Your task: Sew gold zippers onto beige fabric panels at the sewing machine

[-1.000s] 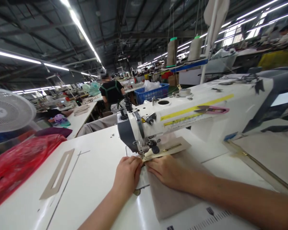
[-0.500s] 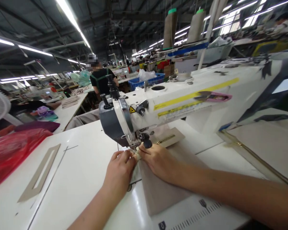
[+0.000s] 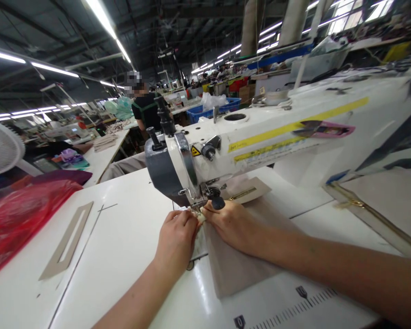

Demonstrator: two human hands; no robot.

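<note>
My left hand (image 3: 176, 240) and my right hand (image 3: 230, 226) meet at the presser foot (image 3: 199, 208) of a white industrial sewing machine (image 3: 205, 157). Their fingertips pinch a small pale fold of fabric (image 3: 201, 219) just in front of the foot. Under my right hand lies a beige fabric panel (image 3: 238, 260). Behind the foot, a zipper (image 3: 242, 193) runs along a beige strip of fabric (image 3: 250, 189). My fingers hide the needle area.
A cardboard sewing template (image 3: 66, 240) lies on the white table (image 3: 123, 256), with a red plastic bag (image 3: 20, 219) at its left. A long zipper strip (image 3: 373, 219) lies at the right. A co-worker (image 3: 147, 109) stands beyond the machine, near a blue crate (image 3: 208, 114).
My hands have drawn closer together at the presser foot, and my fingers now gather the pale fold. Less of the zipper strip shows behind the foot. The view has shifted slightly.
</note>
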